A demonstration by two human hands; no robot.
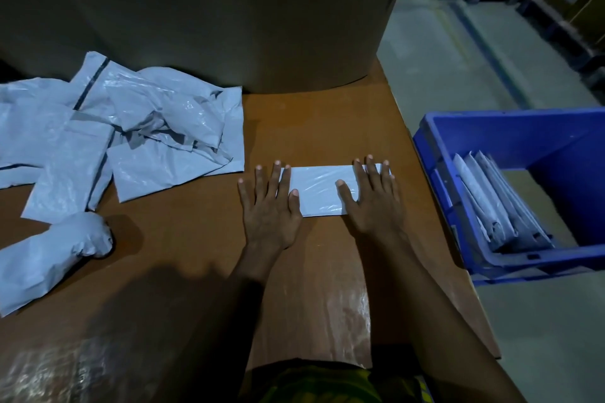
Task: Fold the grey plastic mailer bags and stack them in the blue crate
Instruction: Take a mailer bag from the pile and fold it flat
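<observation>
A grey mailer bag (319,191), folded into a long flat strip, lies on the brown cardboard surface (183,245) in the middle. My left hand (270,204) presses flat on its left end with fingers spread. My right hand (371,196) presses flat on its right end, also spread. A loose pile of crumpled grey mailer bags (131,137) lies to the left. The blue crate (497,134) stands on the floor at the right, with several folded grey bags (501,203) leaning upright inside it.
A large brown cardboard roll or box (229,10) rises behind the work surface. A rolled-up grey bag (49,255) lies at the near left. The surface's right edge runs beside the crate, above the grey floor (442,52). Dark shelving stands at the far right.
</observation>
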